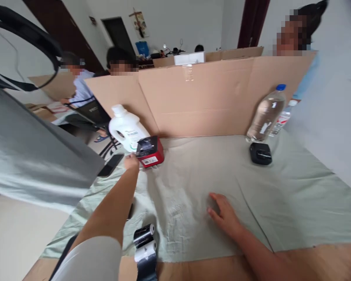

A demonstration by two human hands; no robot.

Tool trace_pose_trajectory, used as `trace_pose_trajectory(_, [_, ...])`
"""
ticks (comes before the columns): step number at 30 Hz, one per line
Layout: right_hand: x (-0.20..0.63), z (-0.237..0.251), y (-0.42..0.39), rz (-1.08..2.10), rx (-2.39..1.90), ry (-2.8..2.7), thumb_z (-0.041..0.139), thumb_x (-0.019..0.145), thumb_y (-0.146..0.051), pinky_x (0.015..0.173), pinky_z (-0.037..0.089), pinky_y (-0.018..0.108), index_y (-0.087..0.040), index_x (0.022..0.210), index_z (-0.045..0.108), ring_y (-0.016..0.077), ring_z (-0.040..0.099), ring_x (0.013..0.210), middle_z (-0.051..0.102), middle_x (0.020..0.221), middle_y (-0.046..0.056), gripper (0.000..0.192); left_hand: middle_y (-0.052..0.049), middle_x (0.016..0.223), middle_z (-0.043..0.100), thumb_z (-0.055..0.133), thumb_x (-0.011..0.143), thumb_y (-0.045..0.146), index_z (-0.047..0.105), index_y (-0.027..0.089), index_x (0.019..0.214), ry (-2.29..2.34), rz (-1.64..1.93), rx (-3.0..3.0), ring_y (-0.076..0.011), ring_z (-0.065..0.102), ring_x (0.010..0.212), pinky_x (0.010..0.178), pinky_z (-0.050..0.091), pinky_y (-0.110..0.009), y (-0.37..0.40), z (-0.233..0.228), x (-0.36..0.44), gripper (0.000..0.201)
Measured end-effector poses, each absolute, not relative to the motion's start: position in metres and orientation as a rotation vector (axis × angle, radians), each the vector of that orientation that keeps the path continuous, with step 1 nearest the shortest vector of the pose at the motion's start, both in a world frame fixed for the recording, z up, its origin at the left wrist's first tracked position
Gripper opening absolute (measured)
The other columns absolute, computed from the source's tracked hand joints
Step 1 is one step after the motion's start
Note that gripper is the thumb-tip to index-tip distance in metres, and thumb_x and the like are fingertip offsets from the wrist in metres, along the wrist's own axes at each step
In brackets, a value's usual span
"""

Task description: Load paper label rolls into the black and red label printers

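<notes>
My left hand reaches forward to a small red and black box-shaped device at the far left of the pale green cloth; its fingers touch the device's near left side, and the grip is hidden. A white jug stands just behind that device. My right hand lies flat on the cloth near the middle, fingers apart, holding nothing. A black and white roll lies at the cloth's near edge between my arms.
A cardboard screen walls off the far side. A clear water bottle with a blue cap and a small black device sit at the far right. A dark phone lies at the left edge. Other people sit behind the screen.
</notes>
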State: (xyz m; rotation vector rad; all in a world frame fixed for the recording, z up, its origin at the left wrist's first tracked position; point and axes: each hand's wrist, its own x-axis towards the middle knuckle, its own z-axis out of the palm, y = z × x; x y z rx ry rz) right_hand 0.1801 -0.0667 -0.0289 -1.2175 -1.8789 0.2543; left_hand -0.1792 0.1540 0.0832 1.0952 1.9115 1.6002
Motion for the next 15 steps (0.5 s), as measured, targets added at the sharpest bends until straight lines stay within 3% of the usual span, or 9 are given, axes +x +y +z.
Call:
trace_pose_trajectory(3, [0.186,-0.033,-0.058,0.21,-1.252,-1.896,0.053,0.092,-0.042,0.082,0.058,0.036,-0.024,0.127,0.055,0.0227,0.067,0.102,0.071,0.109,0.01,0.039,-0.02,0.136,0.044,0.05,0.088,0.018,0.054,0.013,0.108,2.242,1.596,1.106,-0.0384,0.024,0.138,0.109,0.018,-0.059,0.138,0.074,-0.154,0.021])
trace_pose_trajectory(6, [0.213,-0.022,-0.026,0.12,-1.408,-1.876,0.053,0.092,-0.044,0.085,0.055,0.038,-0.022,0.122,0.059,0.0232,0.065,0.101,0.07,0.11,0.01,0.038,-0.015,0.13,0.053,0.058,0.083,0.026,0.057,0.018,0.112,2.311,1.187,1.501,-0.0352,0.041,0.129,0.107,0.029,-0.053,0.111,0.061,-0.108,0.03])
trace_pose_trajectory(8, [0.243,-0.002,0.01,0.012,-1.599,-1.846,0.056,0.088,-0.046,0.095,0.048,0.047,-0.022,0.119,0.062,0.0282,0.059,0.112,0.066,0.118,0.012,0.04,-0.013,0.129,0.057,0.056,0.085,0.029,0.058,0.021,0.117,2.138,0.852,1.763,-0.0335,0.046,0.127,0.106,0.033,-0.053,0.088,0.051,-0.07,0.033])
trace_pose_trajectory(11, [0.295,0.032,0.067,-0.167,-2.039,-1.678,0.06,0.085,-0.045,0.104,0.034,0.058,-0.018,0.126,0.059,0.0394,0.038,0.133,0.047,0.143,0.019,0.05,-0.011,0.151,0.041,0.047,0.092,0.034,0.05,0.022,0.136,1.93,0.45,2.02,-0.0316,0.031,0.142,0.113,0.026,-0.054,0.053,0.034,-0.013,0.046])
trace_pose_trajectory(13, [0.327,0.048,0.096,-0.201,-2.26,-1.632,0.061,0.083,-0.046,0.107,0.026,0.061,-0.02,0.137,0.051,0.0437,0.024,0.14,0.032,0.154,0.018,0.06,-0.008,0.159,0.029,0.04,0.095,0.038,0.041,0.023,0.145,1.825,0.275,2.161,-0.0324,0.018,0.148,0.116,0.018,-0.056,0.033,0.021,0.015,0.052])
trace_pose_trajectory(15, [0.352,0.051,0.109,-0.081,-2.468,-1.525,0.061,0.08,-0.054,0.104,0.026,0.064,-0.025,0.145,0.041,0.0475,0.022,0.14,0.02,0.159,0.017,0.073,-0.007,0.161,0.022,0.035,0.097,0.044,0.036,0.024,0.149,1.735,0.168,2.286,-0.034,0.011,0.149,0.117,0.011,-0.058,0.017,0.009,0.031,0.056])
